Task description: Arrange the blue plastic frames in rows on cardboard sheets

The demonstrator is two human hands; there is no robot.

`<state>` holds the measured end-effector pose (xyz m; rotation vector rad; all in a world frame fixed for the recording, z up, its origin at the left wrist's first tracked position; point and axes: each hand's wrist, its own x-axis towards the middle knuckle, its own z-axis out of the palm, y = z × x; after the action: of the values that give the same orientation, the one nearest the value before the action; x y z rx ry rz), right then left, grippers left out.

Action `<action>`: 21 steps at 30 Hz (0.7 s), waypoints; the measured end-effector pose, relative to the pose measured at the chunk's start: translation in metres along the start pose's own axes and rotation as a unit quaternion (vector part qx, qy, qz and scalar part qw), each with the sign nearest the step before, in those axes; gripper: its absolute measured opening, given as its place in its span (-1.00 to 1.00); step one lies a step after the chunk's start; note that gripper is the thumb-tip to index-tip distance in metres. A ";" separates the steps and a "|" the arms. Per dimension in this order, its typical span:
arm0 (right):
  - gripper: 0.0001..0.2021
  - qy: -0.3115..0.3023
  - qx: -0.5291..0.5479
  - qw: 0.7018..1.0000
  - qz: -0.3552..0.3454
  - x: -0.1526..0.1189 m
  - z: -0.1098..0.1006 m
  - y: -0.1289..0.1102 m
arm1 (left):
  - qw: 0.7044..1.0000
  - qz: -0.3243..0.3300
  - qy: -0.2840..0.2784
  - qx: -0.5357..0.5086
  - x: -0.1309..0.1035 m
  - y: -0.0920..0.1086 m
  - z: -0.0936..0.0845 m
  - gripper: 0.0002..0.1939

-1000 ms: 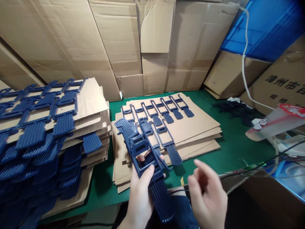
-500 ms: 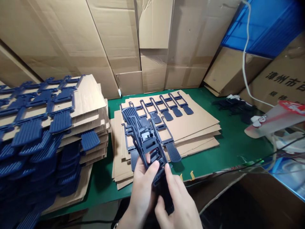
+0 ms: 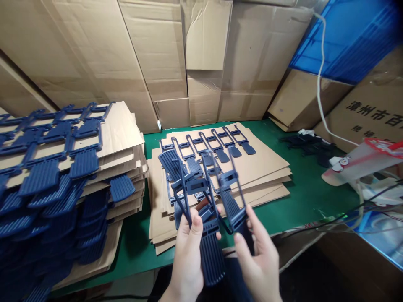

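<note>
My left hand (image 3: 187, 258) is closed round dark blue plastic frames with ribbed flaps (image 3: 212, 256), at least two, pointing different ways. One flap hangs down beside the thumb and another tilts up to the left. Between thumb and fingers, my right hand (image 3: 260, 262) pinches a single frame with a ribbed flap (image 3: 231, 203), a little apart from the left hand's bunch. Behind both hands, a row of similar frames (image 3: 235, 134) lies on a stack of cardboard sheets (image 3: 264, 165). The held pieces partly hide the nearer frames on that stack.
To the left rises a taller stack of cardboard sheets (image 3: 121, 140), layered with many blue frames (image 3: 85, 163). Dark pieces (image 3: 310, 147) lie on the green table (image 3: 302, 201) at the right. Near them are a plastic cup (image 3: 355, 163) and cables. Cardboard panels (image 3: 252, 54) stand behind.
My right hand has moved right, drawing one frame away from the bunch. In my left hand the remaining frames have spread apart, and a ribbed flap now shows pointing down.
</note>
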<state>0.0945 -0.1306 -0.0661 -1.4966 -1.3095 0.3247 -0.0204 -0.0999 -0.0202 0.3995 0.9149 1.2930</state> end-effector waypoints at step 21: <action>-0.52 -0.148 -0.278 0.942 0.115 0.094 -0.011 0.045 | 0.995 0.076 0.034 0.047 0.013 0.013 -0.015 -0.45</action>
<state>0.1614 -0.0501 -0.0600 -2.1527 -1.5461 0.3562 -0.0397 -0.0878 -0.0243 0.5106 1.0209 1.4129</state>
